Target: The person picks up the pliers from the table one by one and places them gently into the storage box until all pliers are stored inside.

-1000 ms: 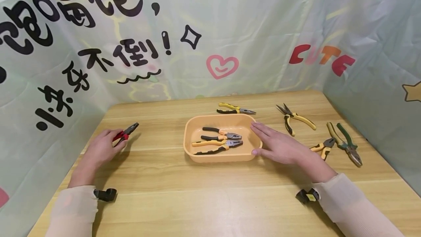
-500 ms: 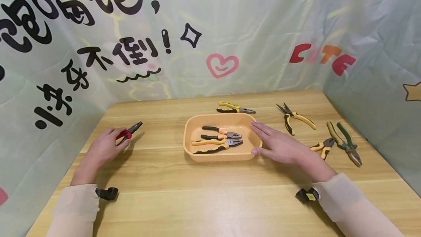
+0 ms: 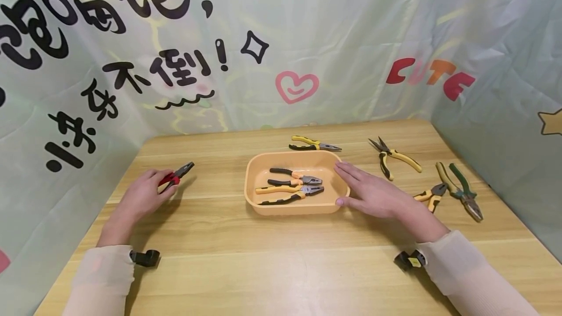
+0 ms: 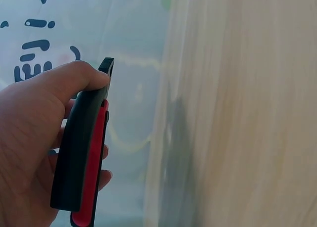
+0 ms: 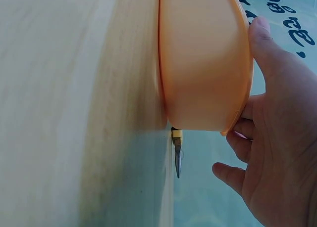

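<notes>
In the head view my left hand [image 3: 142, 194] holds combination pliers [image 3: 176, 177] with red and black handles, jaws pointing up and right over the left side of the table. In the left wrist view the thumb lies along one dark handle of these pliers [image 4: 79, 153], with fingertips showing behind. My right hand [image 3: 373, 191] rests at the right end of an orange plastic tray [image 3: 291, 210], its fingers fairly straight and its fingertips and thumb on the rim. Inside the tray lie two pliers, one black and orange [image 3: 298, 178], the other yellow and black [image 3: 296, 194].
Behind the tray lie yellow-black long-nose pliers [image 3: 316, 145]. Farther right are another open long-nose pair [image 3: 386, 155], yellow pliers [image 3: 432, 196] partly behind the right forearm, and green-handled pliers [image 3: 465, 194]. Printed cloth [image 3: 347, 62] hangs around the wooden table [image 3: 272, 267].
My left hand has moved slightly to the right with the red-black pliers. My right hand and the tray stay in place.
</notes>
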Tool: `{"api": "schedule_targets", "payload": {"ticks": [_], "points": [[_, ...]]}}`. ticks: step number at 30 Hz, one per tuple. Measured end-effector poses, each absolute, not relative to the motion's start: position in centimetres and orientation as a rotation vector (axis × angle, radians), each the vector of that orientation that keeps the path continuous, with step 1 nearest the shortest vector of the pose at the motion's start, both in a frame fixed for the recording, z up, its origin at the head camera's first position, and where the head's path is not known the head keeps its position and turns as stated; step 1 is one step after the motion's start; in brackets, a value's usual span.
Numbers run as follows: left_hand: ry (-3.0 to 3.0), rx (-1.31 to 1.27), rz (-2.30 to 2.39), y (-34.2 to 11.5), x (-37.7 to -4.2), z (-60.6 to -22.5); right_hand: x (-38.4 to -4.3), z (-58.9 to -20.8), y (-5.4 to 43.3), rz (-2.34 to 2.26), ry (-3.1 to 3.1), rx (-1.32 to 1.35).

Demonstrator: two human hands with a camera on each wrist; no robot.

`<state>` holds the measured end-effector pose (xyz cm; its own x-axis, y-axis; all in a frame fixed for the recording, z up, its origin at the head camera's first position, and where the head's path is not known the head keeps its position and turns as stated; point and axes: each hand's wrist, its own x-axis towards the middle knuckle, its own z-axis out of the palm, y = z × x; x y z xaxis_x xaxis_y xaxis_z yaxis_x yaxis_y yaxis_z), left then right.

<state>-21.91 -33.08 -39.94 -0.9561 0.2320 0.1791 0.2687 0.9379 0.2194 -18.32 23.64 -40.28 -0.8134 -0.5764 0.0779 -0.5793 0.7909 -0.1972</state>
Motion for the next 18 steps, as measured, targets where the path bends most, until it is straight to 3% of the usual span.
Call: {"api": "schedule_targets", "payload": {"ticks": [18], "points": [[-2.913,-0.456,-0.378,-30.6,-21.5,-39.2,-18.3,-40.2,23.6,0.333,-2.965,0.951]]}}
